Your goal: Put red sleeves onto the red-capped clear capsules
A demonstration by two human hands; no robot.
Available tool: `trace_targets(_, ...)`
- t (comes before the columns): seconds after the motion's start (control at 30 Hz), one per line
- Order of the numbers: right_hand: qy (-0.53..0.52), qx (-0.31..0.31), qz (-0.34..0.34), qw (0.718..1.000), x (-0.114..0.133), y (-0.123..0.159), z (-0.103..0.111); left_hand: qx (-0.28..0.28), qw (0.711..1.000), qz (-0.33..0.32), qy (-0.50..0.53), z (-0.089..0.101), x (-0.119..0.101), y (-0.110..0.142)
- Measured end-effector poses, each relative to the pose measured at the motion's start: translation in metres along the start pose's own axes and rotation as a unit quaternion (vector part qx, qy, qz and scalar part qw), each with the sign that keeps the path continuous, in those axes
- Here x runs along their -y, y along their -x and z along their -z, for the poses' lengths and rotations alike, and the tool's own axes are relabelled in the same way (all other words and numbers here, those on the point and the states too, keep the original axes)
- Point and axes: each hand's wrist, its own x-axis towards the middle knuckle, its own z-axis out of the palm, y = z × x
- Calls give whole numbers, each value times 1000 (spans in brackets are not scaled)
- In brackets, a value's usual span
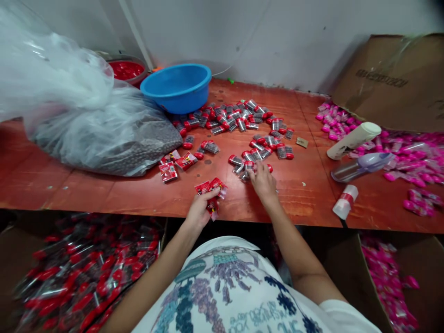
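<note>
Red packets (217,182) were clamped in left hand (199,208); grip of right hand (264,183) at red-capped tubes (256,154) could not be determined.

Containers (241,124) right of bag (104,132), some perhaps under basin (180,101).

Rear wall (277,41): pale grey, matt, marked by a few small dark spots; its foot is scuffed and chipped along the join with the worktop (305,194). A pale pipe (136,32) slants down the wall at left. A thin white wire (224,72) rises across the wall near the middle. Worktop: reddish-brown, wood-grained, slightly glossy, set against the wall, with fine scratches and small stains; a dark seam crosses it at right. A brown carton (391,83) with printed lettering and clear tape stands at rear right, its shadow on the wall. Light: soft, cool, faintly reflected near the front edge. Below the worktop: deep shade; floor indistinct.
</note>
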Motion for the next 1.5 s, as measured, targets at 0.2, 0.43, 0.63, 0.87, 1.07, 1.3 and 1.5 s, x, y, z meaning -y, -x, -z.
trace_targets(0.2,-49,9,45,998,5,3,-1,-26,993,57,100,-2,-17,2)
trace_targets(0.43,-350,105,118,923,41,71,5,-20,992,46,114,-4,-22,2)
trace_targets(0.63,-357,101,90,924,47,78,2,-39,990,52,122,-14,-21,6)
trace_targets(0.87,-343,128,90,926,44,77,-2,-17,988,38,147,-9,-17,3)
trace_targets(1.07,-336,139,102,926,46,76,-1,-38,986,13,160,-7,-17,2)
trace_targets(1.3,-337,152,100,924,50,76,-1,-48,983,12,179,-7,-21,7)
trace_targets(1.5,-353,121,73,925,49,77,-5,-22,985,26,168,-8,-24,13)
